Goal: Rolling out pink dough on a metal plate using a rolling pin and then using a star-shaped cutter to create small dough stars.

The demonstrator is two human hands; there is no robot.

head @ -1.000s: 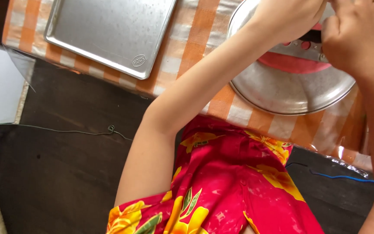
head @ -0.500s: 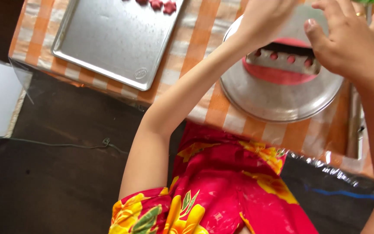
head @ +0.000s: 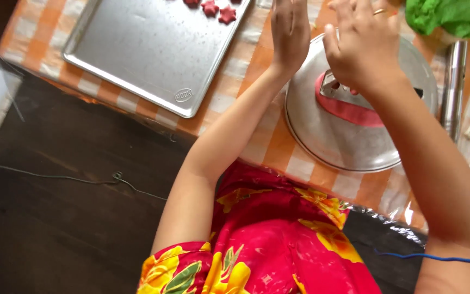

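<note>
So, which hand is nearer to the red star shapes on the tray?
Left. The left hand is raised just right of the red stars on the tray. The right hand is farther away, over the round metal plate with red dough.

I see a brushed, dull-shining metal baking tray [head: 153, 51] at the table's left corner, a smoother metal dome lid [head: 349, 136] on orange checked cloth [head: 278, 147] under glossy clear plastic film.

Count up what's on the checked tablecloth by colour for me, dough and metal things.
Red star dough shapes: 3, one cut by the frame edge
Pink dough sheet: 1
Green dough lump: 1
Silver metal: 3, baking tray, round lid, rolling pin
Total: 8
</note>
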